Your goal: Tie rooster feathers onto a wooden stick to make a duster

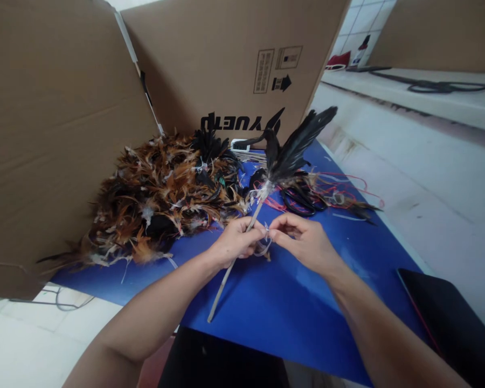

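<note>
A thin wooden stick (221,295) slants across my left hand (239,241), which is closed around it. Long black feathers (301,148) fan out from the stick's upper end, where a pale binding (265,188) wraps it. My right hand (305,241) is closed in a pinch right beside my left fingertips. Between the two hands is a small whitish strip (265,247), curling below the fingers; whether it is a feather quill or a tie I cannot tell. Left of the hands lies a big heap of brown and black feather bunches (165,188).
Black-handled scissors (297,200) and tangled red string (359,183) lie on the blue table (307,323) behind my right hand. A cardboard box wall (210,64) stands at the back and left. A black flat object (448,307) sits at the right edge.
</note>
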Demonstrator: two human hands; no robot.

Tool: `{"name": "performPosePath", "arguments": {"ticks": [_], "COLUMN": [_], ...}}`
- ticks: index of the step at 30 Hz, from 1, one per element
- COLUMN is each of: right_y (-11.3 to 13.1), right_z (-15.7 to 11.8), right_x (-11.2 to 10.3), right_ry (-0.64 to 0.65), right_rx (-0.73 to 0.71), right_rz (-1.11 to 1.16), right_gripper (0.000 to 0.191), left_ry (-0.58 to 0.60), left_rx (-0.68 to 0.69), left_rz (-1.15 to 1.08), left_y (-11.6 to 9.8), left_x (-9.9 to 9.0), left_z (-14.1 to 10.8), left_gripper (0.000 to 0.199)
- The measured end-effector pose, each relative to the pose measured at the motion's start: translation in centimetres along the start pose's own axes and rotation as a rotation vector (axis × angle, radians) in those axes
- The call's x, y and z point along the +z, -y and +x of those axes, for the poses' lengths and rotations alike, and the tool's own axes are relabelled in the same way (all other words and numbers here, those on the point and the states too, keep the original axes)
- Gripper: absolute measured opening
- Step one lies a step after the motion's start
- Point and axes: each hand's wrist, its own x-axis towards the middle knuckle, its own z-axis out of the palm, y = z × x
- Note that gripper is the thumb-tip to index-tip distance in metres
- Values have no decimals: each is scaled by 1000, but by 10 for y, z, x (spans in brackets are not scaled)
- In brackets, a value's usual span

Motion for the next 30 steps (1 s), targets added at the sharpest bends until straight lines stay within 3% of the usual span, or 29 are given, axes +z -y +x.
{"name": "performPosePath", "arguments": {"ticks": [13,22,30], "right_y": [-5,-6,-5], "right_z": [-1,1,1], "right_x": [-3,-4,-6], "right_ry": [76,136,183], "right_rx": [36,143,194], "right_rz": [-18,147,257], "right_gripper": [4,4,6], "left_ry": [-5,-11,-14], "left_rx": [55,-37,1], "left_rz": [161,64,160], "left_y": [-1,-2,-6], "left_x": [4,4,3], "left_z": [-3,-2,-2], "left_gripper": [19,18,24]}}
